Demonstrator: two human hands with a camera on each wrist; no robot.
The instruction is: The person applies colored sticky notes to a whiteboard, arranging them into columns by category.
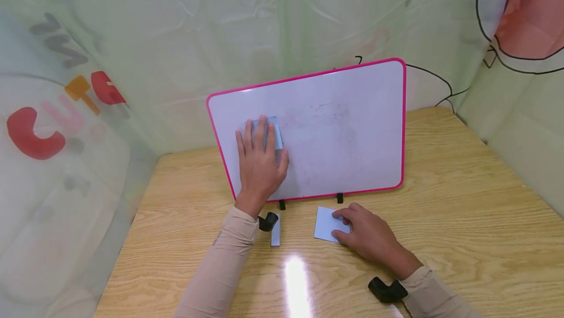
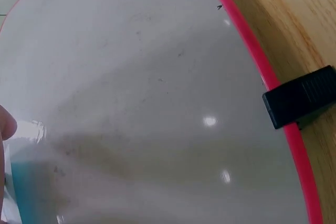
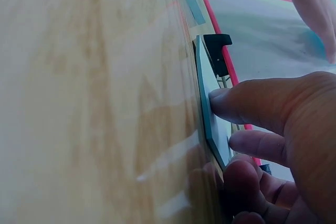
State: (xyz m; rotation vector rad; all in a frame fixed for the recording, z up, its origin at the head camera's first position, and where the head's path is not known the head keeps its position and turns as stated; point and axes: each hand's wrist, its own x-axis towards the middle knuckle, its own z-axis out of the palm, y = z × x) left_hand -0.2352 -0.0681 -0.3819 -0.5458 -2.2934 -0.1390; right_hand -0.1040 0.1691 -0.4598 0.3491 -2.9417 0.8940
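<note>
My left hand [image 1: 260, 166] lies flat with straight fingers over a light blue square [image 1: 277, 132] on the left part of the whiteboard [image 1: 343, 127]. Most of that square is hidden under the fingers. On the table in front of the board, my right hand [image 1: 370, 232] holds a second light blue square [image 1: 325, 224] at its right side. In the right wrist view, the thumb and a finger touch the top face of this flat square [image 3: 205, 87], and other fingers curl at its near edge.
The pink-framed whiteboard leans upright on black feet [image 1: 340, 198]. A narrow light blue strip [image 1: 275, 237] lies on the wooden table [image 1: 176, 239], partly behind the left wrist's black camera mount [image 1: 268, 221]. Printed cloth [image 1: 154, 39] hangs behind. Faint grey smudges [image 1: 328, 112] mark the board.
</note>
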